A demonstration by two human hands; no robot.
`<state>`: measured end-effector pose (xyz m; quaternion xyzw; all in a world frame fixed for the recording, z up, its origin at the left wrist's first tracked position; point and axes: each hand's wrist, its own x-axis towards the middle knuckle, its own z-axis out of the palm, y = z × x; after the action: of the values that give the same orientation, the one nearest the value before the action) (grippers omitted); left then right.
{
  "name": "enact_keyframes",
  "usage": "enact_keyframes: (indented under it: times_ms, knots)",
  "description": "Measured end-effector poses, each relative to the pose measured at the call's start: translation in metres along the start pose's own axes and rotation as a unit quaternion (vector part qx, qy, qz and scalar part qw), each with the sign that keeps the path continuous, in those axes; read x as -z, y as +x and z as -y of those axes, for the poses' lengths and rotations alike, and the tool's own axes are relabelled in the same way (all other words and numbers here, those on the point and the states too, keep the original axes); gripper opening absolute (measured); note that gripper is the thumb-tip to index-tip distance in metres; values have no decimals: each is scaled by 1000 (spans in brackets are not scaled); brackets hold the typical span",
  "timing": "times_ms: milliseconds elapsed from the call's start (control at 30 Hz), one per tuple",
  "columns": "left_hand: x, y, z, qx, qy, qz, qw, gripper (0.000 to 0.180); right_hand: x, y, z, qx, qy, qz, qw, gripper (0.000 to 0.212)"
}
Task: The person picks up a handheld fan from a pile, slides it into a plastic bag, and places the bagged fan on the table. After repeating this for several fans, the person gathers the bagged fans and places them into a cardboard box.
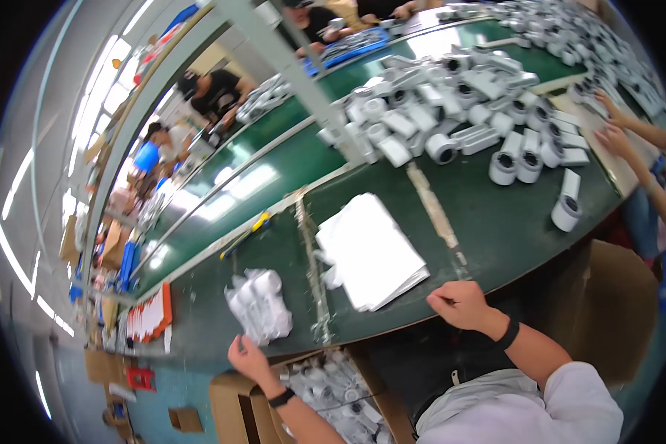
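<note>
My left hand (249, 360) is at the table's front edge, its fingers loosely bent with a small gap between them and nothing seen in them. Just beyond it lies a bundle of white cylindrical parts in clear plastic bags (260, 305). My right hand (460, 304) is curled closed over the table edge, and no object shows in it. Between the two hands, slightly farther in, a stack of white sheets (370, 251) rests on the dark green table (496, 244). Each wrist wears a black band.
A large heap of white-and-grey camera-like housings (422, 103) covers the far right. One housing (568, 203) lies apart. A yellow-handled screwdriver (262, 220) lies by the metal frame. Below is an open carton (233, 403) of bagged parts. Another person's hands (616, 133) work at right.
</note>
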<state>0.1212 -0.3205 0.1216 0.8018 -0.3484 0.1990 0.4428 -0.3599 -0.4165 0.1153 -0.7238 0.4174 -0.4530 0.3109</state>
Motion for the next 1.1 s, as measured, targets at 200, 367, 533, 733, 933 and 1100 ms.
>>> enact_keyframes:
  times_ms: [200,367,533,733,933,1100]
  knots:
    - [6,-65,-127,110,-286,141,941,28,48,2,23,-83,120,23,989,11]
    - [-35,-108,-134,212,-376,225,873,29,162,20,20,59,-157,-128,978,10]
    - [-40,-106,-140,208,-328,234,891,26,288,25,-44,-22,-405,-144,903,26]
    - [-46,-106,-140,214,-325,235,891,25,309,18,-93,-48,-518,81,850,45]
    - [-35,-102,-152,214,-369,157,891,19,295,25,-83,-34,-566,85,820,50]
    - [-14,-114,-243,-168,-250,260,917,9,286,15,-61,-28,-406,-50,912,55]
